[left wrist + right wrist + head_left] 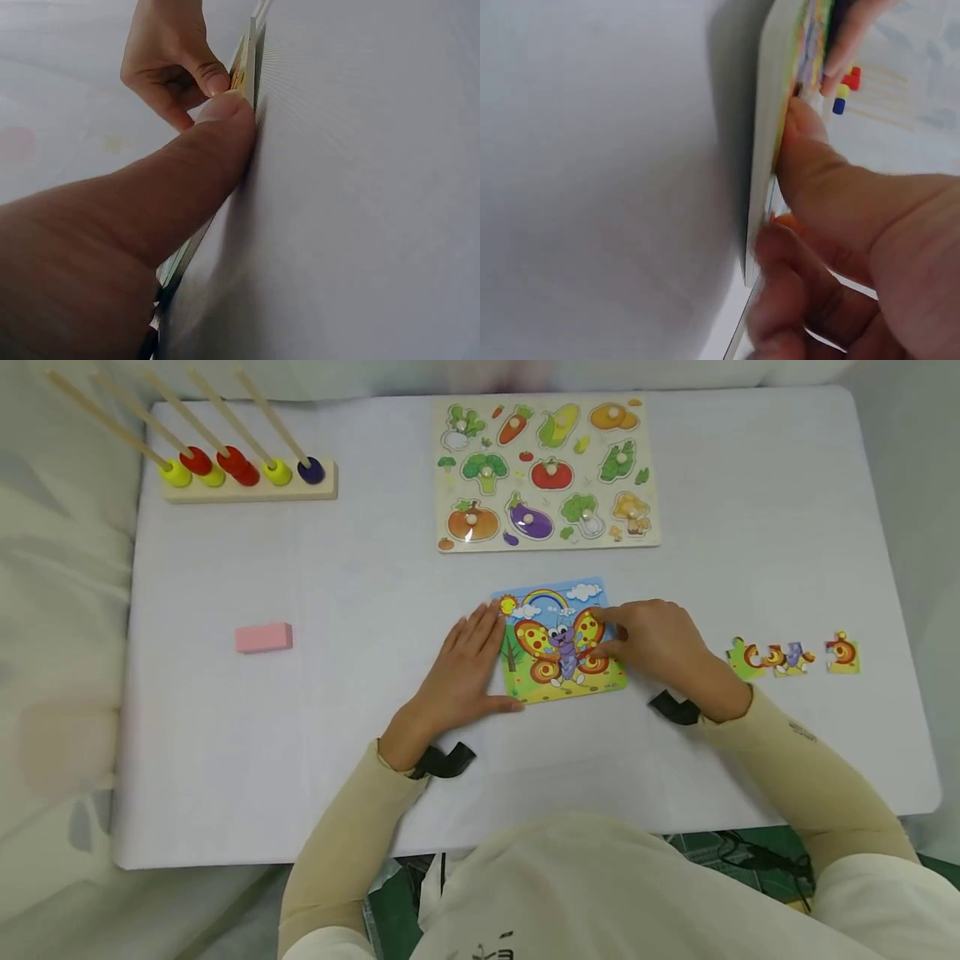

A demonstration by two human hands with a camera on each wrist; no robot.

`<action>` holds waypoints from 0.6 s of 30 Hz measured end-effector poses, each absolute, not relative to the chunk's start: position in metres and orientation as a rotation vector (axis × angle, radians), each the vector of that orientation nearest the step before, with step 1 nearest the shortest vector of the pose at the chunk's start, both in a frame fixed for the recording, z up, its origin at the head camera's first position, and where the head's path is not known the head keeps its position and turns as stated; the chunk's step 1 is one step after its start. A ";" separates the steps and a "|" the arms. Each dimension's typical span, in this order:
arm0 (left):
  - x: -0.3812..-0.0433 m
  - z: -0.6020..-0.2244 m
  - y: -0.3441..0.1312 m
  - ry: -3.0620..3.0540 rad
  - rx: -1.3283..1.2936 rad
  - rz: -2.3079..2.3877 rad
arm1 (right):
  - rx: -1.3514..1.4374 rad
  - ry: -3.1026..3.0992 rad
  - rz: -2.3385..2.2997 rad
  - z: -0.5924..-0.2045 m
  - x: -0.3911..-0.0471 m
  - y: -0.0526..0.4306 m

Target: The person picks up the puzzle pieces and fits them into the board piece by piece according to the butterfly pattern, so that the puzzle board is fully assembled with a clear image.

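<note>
A butterfly jigsaw puzzle (564, 677) in a square tray lies near the table's middle. Along its left edge rests my left hand (468, 668), fingers extended and thumb at the lower left corner. My right hand (660, 639) is over the puzzle's right side, index finger and thumb spread across the right wing, pinching a puzzle piece there that the fingers mostly hide. In the right wrist view, the right thumb (810, 150) bears on the picture side while the other fingers curl by the board's edge. The left thumb (217, 127) touches the board's edge in the left wrist view.
Loose jigsaw pieces (791, 660) lie to the right of my right hand. Behind the puzzle is a vegetable peg board (517, 545). A wooden bead stacker (247, 493) with tall rods stands at the back left, and a pink block (263, 638) lies at the left.
</note>
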State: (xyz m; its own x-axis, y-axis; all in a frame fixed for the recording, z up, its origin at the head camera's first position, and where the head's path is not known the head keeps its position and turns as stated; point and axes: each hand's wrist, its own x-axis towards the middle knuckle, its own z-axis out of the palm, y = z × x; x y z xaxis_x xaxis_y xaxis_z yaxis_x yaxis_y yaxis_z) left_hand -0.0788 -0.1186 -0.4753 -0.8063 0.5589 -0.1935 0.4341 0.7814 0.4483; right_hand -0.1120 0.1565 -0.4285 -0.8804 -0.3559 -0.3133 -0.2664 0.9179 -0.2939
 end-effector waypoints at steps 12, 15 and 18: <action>-0.081 -0.474 -0.120 2.642 0.772 0.573 | -0.616 2.883 -0.554 -0.436 -0.109 0.147; -0.081 -0.473 -0.121 2.634 0.770 0.569 | -0.705 2.871 -0.518 -0.438 -0.107 0.144; -0.081 -0.472 -0.121 2.632 0.765 0.574 | -0.754 2.850 -0.511 -0.439 -0.105 0.143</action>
State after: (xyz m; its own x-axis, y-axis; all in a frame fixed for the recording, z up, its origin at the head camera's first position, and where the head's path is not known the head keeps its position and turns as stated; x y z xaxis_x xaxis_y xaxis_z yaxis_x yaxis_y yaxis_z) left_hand -0.0813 -0.1207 -0.4718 -0.7972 0.5674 -0.2060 0.4301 0.7734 0.4658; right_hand -0.1046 0.1426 -0.4390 -0.8625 -0.5029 -0.0566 -0.4519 0.8157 -0.3612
